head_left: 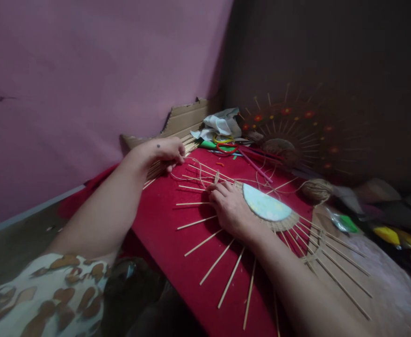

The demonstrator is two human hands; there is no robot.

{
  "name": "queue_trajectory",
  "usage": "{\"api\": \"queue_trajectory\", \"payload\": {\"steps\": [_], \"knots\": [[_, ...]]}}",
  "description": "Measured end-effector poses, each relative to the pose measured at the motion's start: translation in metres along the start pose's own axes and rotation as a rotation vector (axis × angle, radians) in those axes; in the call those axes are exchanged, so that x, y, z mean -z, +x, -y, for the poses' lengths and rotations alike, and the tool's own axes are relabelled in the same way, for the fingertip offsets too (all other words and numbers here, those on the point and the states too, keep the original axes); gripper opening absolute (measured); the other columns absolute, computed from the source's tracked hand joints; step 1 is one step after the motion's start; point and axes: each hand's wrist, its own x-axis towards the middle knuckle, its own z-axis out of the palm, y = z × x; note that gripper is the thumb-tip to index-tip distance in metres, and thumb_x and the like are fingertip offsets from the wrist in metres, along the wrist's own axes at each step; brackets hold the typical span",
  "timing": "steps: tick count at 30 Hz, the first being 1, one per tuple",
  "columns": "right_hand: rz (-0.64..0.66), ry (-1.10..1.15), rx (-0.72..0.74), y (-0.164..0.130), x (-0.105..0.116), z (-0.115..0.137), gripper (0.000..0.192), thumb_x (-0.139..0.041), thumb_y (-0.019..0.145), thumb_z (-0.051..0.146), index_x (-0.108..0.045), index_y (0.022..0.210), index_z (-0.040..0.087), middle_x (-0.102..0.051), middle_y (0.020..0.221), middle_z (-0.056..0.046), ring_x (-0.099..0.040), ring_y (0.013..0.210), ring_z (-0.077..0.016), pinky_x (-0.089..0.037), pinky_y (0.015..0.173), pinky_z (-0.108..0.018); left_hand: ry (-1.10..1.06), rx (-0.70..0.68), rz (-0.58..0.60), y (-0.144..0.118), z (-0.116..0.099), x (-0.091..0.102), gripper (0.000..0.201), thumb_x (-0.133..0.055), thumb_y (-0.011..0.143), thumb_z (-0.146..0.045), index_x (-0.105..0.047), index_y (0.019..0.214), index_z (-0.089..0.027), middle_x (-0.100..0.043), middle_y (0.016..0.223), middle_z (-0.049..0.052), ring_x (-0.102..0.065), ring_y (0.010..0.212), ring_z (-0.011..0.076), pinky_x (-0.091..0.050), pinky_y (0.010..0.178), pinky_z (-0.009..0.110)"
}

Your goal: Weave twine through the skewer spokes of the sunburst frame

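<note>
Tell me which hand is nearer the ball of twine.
Right. The right hand rests on the woven sunburst disc, just left of the ball of twine; the left hand is farther away, at the stick bundle.

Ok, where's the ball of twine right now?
The ball of twine sits on the right of the head view, at the red cloth's far edge, just beyond the pale disc.

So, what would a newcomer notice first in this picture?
First, the round woven piece with sticks fanning out like sun rays, on the red cloth in the middle, under the right hand. Then the left hand reaching to a bundle of sticks near the pink wall.
</note>
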Motion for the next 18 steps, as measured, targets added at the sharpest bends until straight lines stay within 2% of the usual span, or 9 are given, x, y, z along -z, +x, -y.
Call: {"api": "queue_trajectory", "payload": {"steps": [3, 6, 13, 18], "knots": [[-0.002, -0.011, 0.002, 0.0, -0.001, 0.0, 0.015, -0.047, 0.085, 0.008, -0.059, 0.088, 0.016, -0.063, 0.111, -0.012, -0.048, 0.093, -0.0237, -0.042, 0.08, -0.04, 0.055, 0.044, -0.018, 0.001, -0.002, -0.002, 0.012, -0.054, 0.078, -0.025, -0.065, 0.077, -0.019, -0.065, 0.053, 0.003, -0.067, 0.057, 0.0179, -0.048, 0.061, 0.026], [0.0, -0.012, 0.006, 0.0, -0.001, -0.001, 0.015, -0.047, 0.086, 0.008, -0.059, 0.088, 0.016, -0.063, 0.111, -0.012, -0.048, 0.092, -0.0235, -0.042, 0.08, -0.039, 0.013, -0.005, -0.072, 0.004, -0.006, -0.005, 0.015, -0.05, 0.08, -0.025, -0.064, 0.083, -0.019, -0.065, 0.054, 0.003, -0.067, 0.057, 0.0175, -0.047, 0.058, 0.024], [0.011, -0.01, 0.002, 0.0, 0.0, 0.0, 0.016, -0.047, 0.084, 0.007, -0.06, 0.089, 0.016, -0.063, 0.112, -0.012, -0.048, 0.092, -0.0236, -0.042, 0.079, -0.039, 0.086, -0.079, -0.398, 0.009, -0.011, -0.007, 0.024, -0.045, 0.079, -0.025, -0.067, 0.085, -0.019, -0.068, 0.057, 0.001, -0.064, 0.056, 0.0144, -0.042, 0.054, 0.02], [0.022, -0.02, 0.001, 0.0, 0.001, 0.0, 0.016, -0.047, 0.085, 0.008, -0.06, 0.089, 0.016, -0.062, 0.113, -0.013, -0.048, 0.092, -0.0241, -0.042, 0.078, -0.04, 0.171, -0.063, -0.557, -0.001, -0.021, -0.005, 0.029, -0.043, 0.08, -0.023, -0.071, 0.087, -0.016, -0.067, 0.058, 0.005, -0.063, 0.064, 0.018, -0.044, 0.065, 0.025]]}}
